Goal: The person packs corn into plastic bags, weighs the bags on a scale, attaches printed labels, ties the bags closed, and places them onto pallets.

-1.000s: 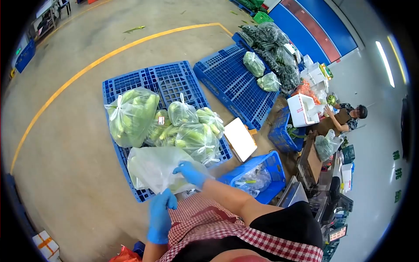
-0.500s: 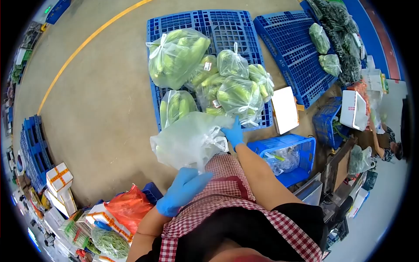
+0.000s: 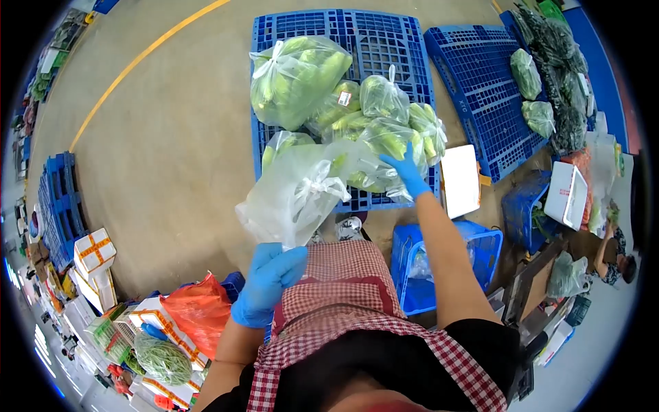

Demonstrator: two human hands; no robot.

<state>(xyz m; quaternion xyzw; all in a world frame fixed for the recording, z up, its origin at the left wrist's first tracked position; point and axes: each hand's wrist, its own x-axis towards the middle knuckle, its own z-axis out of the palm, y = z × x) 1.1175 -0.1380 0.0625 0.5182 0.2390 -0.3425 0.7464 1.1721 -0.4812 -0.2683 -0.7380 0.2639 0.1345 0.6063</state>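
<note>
In my blue-gloved left hand, closed fingers grip the lower end of a pale translucent plastic bag. A white knot shows in the middle of that bag, which hangs over the near edge of a blue pallet. My gloved right hand is stretched forward with fingers apart, against a clear knotted bag of green vegetables that look like corn in husks. Whether its fingertips press on the bag is hard to see. Farther left on the pallet lies a larger knotted bag of the same vegetables.
Beneath the bags is the blue pallet; a second pallet stands to its right. A white foam box and a blue crate sit near my right arm. Lower left are a red bag and foam boxes. Another person is far right.
My right hand has moved forward and right, off the translucent bag's knot to the bagged vegetables. My left hand has shifted left and forward, still holding the translucent bag.
</note>
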